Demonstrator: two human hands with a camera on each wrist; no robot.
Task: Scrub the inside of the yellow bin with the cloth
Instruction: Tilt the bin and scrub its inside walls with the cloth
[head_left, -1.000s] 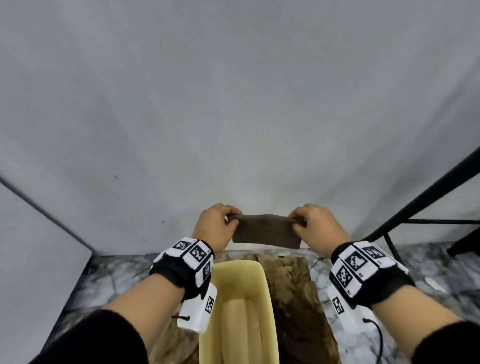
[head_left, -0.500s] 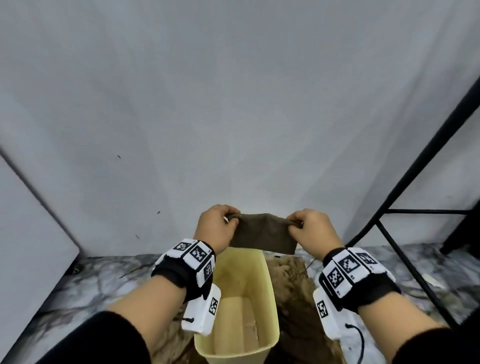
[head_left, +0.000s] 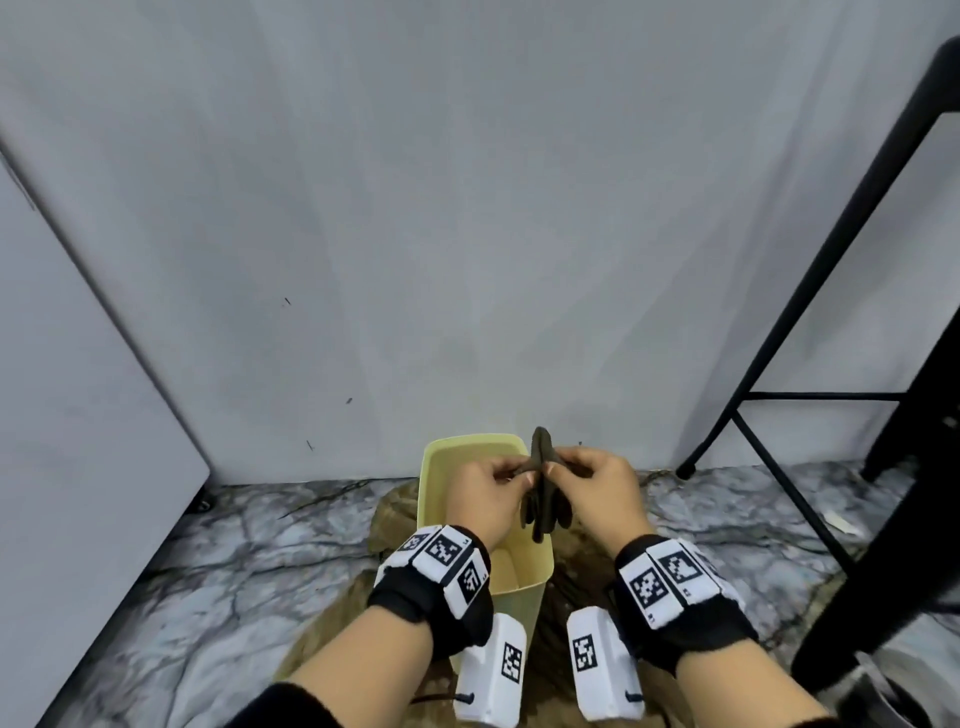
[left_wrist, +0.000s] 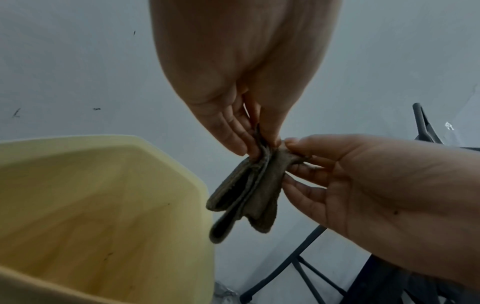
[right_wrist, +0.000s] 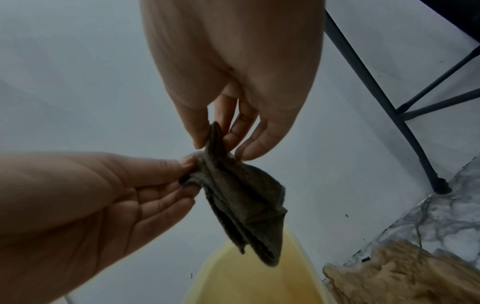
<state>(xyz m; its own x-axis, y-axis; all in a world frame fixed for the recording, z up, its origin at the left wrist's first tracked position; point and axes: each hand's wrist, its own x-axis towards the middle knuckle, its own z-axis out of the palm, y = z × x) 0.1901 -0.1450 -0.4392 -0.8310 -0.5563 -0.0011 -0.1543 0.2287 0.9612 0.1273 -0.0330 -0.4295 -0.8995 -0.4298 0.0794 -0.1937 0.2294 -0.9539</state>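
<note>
The yellow bin (head_left: 470, 448) stands open on the floor by the wall, and its bare inside shows in the left wrist view (left_wrist: 91, 195) and the right wrist view (right_wrist: 246, 288). A dark brown cloth (head_left: 543, 501) hangs folded into several layers over the bin's right rim. My left hand (head_left: 511, 475) pinches the cloth's top edge from the left. My right hand (head_left: 566, 470) pinches the same edge from the right, with thumb and fingertips close to the left ones. The wrist views show the cloth (left_wrist: 249, 189) (right_wrist: 244, 205) dangling free below both pinches.
A brown rug (head_left: 395, 519) lies under the bin on the marble floor (head_left: 234, 545). Black metal furniture legs (head_left: 810, 291) stand at the right, close to my right arm. A white wall is directly behind the bin and a white panel (head_left: 78, 415) at the left.
The cloth was stretched flat between my hands. The hands have come together and lowered over the bin, and the cloth now hangs folded.
</note>
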